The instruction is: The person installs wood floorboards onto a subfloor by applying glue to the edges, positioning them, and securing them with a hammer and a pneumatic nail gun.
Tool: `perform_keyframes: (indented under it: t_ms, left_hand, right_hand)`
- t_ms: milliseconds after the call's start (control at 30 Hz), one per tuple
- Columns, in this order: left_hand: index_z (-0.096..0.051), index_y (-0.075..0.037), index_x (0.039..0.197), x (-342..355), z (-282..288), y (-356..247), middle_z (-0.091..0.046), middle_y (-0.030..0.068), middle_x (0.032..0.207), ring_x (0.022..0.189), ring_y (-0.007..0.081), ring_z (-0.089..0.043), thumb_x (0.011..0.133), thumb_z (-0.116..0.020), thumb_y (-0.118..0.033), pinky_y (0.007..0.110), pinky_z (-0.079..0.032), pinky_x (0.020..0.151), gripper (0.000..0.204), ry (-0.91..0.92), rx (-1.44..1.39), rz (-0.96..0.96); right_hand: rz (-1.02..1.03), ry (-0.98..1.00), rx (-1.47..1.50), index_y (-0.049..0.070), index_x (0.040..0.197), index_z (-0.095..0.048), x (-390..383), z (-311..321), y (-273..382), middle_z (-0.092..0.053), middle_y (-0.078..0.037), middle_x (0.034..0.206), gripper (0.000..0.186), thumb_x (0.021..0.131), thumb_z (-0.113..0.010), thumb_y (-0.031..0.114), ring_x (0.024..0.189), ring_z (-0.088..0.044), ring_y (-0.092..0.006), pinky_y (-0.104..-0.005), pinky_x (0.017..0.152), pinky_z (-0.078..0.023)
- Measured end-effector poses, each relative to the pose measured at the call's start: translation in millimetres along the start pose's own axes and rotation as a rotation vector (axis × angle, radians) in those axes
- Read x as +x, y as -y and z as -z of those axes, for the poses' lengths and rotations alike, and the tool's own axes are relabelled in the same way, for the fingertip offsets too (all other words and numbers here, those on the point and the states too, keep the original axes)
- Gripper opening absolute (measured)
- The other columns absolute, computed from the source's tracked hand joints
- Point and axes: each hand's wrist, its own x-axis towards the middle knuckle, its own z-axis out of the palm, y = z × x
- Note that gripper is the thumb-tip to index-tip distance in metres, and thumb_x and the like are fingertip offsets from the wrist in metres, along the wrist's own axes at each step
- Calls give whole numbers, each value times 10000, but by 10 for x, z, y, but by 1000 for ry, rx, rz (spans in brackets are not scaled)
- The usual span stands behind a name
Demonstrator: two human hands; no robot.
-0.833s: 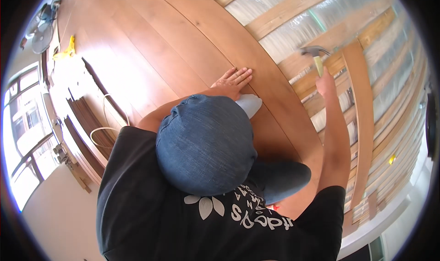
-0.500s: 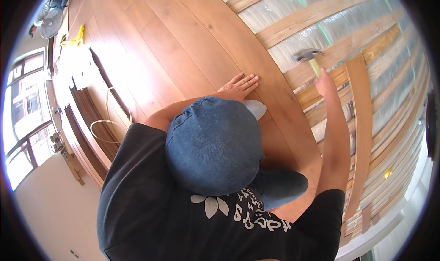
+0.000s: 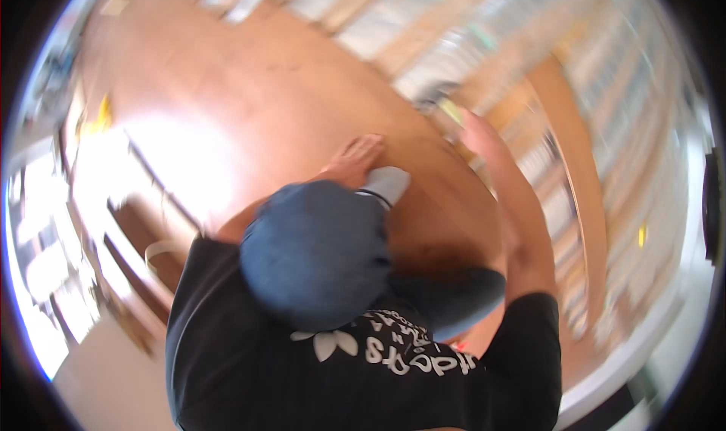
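From my distant place, I look at the laid wooden floor (image 3: 249, 75) and I give all positions from it. The left hand (image 3: 355, 159) lies flat upon this floor, palm down, with the fingers stretched and holding nothing. Just beside it on the floor is a foot in a pale sock (image 3: 389, 183), and nearer to my camera there is a bent knee in blue denim (image 3: 314, 253).

The right hand (image 3: 474, 131) is beside the right edge of the floor, with its fingers curled around the pale yellow-green handle of a hammer (image 3: 451, 111). The hammer, with its dark head, appears near this edge; it is blurred, so I cannot tell if the head touches anything.

To the right of the floor I see wooden joists (image 3: 439, 24) with shiny clear sheeting (image 3: 370, 34) between them. A loose plank (image 3: 578, 159) lies across the joists, apart from the floor. A small yellow object (image 3: 642, 236) is farther right, too blurred for me to name.

At the left side of the floor are dark brown boards (image 3: 141, 236), and beyond them a bright window (image 3: 38, 249).
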Motion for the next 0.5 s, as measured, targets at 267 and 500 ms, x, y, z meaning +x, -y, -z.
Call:
perform_keyframes:
  t_ms: [267, 500]
  left_hand:
    - [-358, -18, 1567, -110, -909, 344, -310, 212, 1660, 1517, 404, -315, 941, -527, -87, 516, -216, 1262, 652, -224, 307, -36]
    - [-206, -85, 1644, -261, -1048, 547, -171, 159, 1726, 1584, 355, -180, 904, -530, -116, 503, -147, 1282, 808, -208, 380, -167]
  right_hand:
    - [-214, -347, 689, 51, 1289, -565, -1826, -4, 803, -711, -198, 925, 471, 929, -720, 311, 809, -715, -322, -441, 717, -573]
    - [-226, -726, 1721, 68, 986, -520, -2596, -812, 524, -528, -41, 610, 182, 978, -663, 178, 467, -513, -137, -326, 434, -429]
